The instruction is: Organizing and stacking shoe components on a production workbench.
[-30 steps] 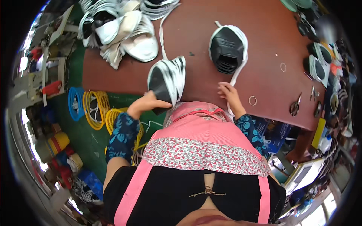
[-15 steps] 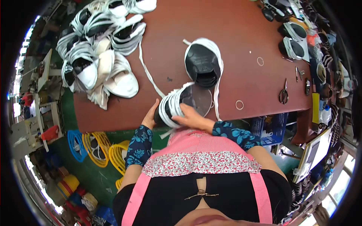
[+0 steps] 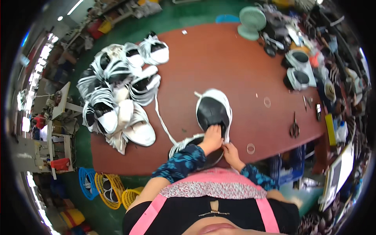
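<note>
View: just the head cam here, clock face centred on the black bundle, 12 toward the top
Black bundle (image 3: 211, 110): lying on the brown table (image 3: 196, 66), slightly toward 3 o'clock from picture centre, near the person; a stack of dark pieces, rounded end up at 12
White strip (image 3: 230, 121): hugging the bundle's edge from 12 round past 3, then down toward 5
Left hand (image 3: 212, 138): at 6 o'clock, fingers bent over the bundle's lower end; touching for sure, but can't tell how tight
Right hand (image 3: 232, 154): at 5 o'clock, finger and thumb looking pinched on the strip's lower end
Striped bundle (image 3: 178, 147): between 7 and 8, partly hidden under the left sleeve (image 3: 182, 161)
Step in hand: probably sorting out the strip at the lower end, both hands close together, left one on the layers
Next move: my guess, calls for a firm pinch on the strip plus light pressure on the layers, so nothing slides
Heap of white and black pieces (image 3: 117, 76): over at 9, well apart
Scissors (image 3: 294, 130): around 3, well out of the way, untouched
Pale ring (image 3: 247, 148): between 4 and 5, flat on the table
</note>
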{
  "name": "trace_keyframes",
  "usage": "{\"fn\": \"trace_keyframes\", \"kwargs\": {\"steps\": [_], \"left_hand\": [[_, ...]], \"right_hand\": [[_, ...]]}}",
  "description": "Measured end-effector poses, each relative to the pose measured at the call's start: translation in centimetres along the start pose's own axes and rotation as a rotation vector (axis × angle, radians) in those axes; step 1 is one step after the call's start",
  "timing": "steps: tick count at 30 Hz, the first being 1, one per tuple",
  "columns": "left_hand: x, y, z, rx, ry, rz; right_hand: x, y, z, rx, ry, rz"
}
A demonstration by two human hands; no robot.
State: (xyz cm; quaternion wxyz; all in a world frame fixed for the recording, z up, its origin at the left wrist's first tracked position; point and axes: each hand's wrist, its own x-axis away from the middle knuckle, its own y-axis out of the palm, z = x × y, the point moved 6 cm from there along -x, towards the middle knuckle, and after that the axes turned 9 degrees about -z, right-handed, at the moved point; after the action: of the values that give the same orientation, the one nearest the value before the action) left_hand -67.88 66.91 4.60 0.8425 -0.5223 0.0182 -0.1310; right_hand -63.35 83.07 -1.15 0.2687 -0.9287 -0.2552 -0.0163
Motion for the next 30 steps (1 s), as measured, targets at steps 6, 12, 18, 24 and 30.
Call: {"fn": "trace_keyframes", "kwargs": {"steps": [6, 12, 18, 24, 30], "left_hand": [[-4.6, 1.8, -2.8, 0.030, -0.121, -0.297], [-5.1, -13.2, -6.0, 1.091, -0.129, -0.173], [3.8, -11.2, -21.1, 2.155, -0.383, 0.119], [18.6, -2.0, -33.5, 1.647, -0.126, 0.513], [27.9, 2.6, -31.4, 1.288, -0.918, 0.251]], "right_hand": [[4.1, -2.3, 4.9, 0.535, 0.341, -0.434], [3.5, -0.9, 8.6, 0.696, 0.188, -0.389], [1.3, -7.6, 10.6, -0.520, 0.706, -0.283], [-1.8, -10.5, -0.8, -1.248, 0.322, 0.261], [-3.6, 5.8, -8.6, -0.111, 0.317, -0.152]]}}
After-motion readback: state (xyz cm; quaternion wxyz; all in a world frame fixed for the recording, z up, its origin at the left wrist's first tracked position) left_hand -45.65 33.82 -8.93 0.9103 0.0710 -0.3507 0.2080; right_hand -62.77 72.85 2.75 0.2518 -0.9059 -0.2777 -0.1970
